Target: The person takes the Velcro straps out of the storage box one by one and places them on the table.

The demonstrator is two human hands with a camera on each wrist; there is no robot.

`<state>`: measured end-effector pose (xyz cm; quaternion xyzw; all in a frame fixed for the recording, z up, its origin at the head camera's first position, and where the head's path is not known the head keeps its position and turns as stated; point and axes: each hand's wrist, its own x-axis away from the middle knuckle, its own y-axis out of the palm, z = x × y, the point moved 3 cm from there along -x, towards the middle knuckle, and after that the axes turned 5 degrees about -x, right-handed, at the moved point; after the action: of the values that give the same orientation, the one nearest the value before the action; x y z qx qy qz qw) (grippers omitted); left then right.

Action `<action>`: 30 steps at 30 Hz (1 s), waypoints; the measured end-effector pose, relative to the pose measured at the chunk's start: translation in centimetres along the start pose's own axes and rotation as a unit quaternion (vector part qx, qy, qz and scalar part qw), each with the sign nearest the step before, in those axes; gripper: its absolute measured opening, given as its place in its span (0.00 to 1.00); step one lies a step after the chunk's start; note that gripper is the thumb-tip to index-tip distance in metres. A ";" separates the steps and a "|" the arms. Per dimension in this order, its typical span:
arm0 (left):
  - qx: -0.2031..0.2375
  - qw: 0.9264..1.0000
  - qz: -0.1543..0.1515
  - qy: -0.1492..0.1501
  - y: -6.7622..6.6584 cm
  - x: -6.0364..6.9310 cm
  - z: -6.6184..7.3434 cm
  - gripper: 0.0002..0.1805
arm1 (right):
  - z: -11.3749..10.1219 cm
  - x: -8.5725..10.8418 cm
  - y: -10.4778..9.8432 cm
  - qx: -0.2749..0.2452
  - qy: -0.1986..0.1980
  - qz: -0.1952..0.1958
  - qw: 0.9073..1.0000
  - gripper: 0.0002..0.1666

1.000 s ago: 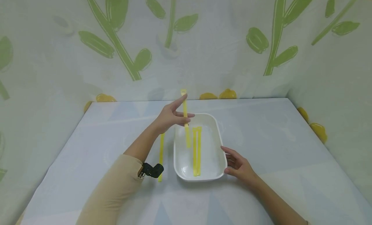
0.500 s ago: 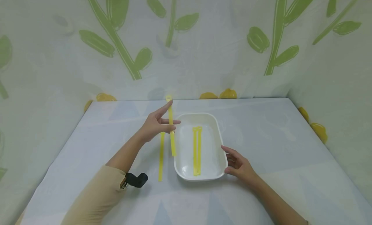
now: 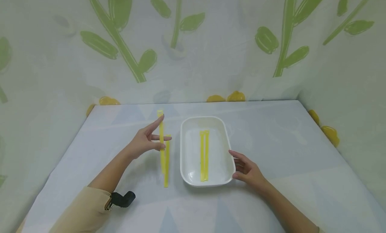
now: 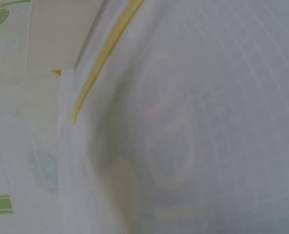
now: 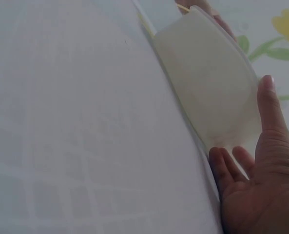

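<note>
My left hand (image 3: 142, 143) pinches a thin yellow strip (image 3: 161, 129) with a wider head at its far end. The strip hangs over the table, left of a white tub (image 3: 182, 152). Partly behind it in the head view lies another yellow strip (image 3: 167, 172) on the table; a yellow strip (image 4: 103, 56) also shows in the left wrist view. Two yellow strips (image 3: 202, 156) lie side by side inside the tub. At the tub's near right corner, my right hand (image 3: 248, 171) touches the rim with its fingertips and thumb spread; its thumb (image 5: 268, 102) is extended in the right wrist view.
A pale cloth with faint blue triangles covers the table (image 3: 271, 136). Behind and beside the table hangs a leaf-patterned curtain (image 3: 217, 59). A black wrist camera (image 3: 123, 199) is worn on the left forearm.
My left hand has moved left and nearer with the yellow strip, from over the tub to beside the strip on the table. My right hand and the tub have stayed in place.
</note>
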<state>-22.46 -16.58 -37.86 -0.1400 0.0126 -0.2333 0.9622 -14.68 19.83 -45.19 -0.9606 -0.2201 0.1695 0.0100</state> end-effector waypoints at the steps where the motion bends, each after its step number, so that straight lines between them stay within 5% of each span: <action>1: 0.000 1.000 -0.003 -0.004 -0.1 0.3 -0.3 0.53 | 0.0 0.0 0.0 -0.001 -0.002 -0.001 1.000 0.39; 14: -0.087 0.994 -0.007 -0.062 -0.2 2.1 -4.4 0.53 | 0.5 0.0 0.0 -0.007 0.005 -0.003 1.000 0.40; 21: -0.104 0.994 -0.001 -0.041 0.0 1.7 -5.9 0.53 | 0.6 0.0 -0.1 -0.008 0.000 -0.002 1.000 0.40; 26: -0.119 0.991 0.016 -0.053 0.3 1.7 -7.3 0.54 | 0.5 0.0 -0.2 0.003 0.012 0.004 1.000 0.40; 30: -0.150 0.988 0.033 -0.026 0.3 1.7 -7.8 0.53 | 0.4 0.0 -0.2 -0.002 0.008 0.002 1.000 0.40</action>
<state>-21.54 -19.12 -45.35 -0.2879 0.0271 -0.1936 0.9375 -14.86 20.00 -45.54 -0.9623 -0.2186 0.1613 0.0098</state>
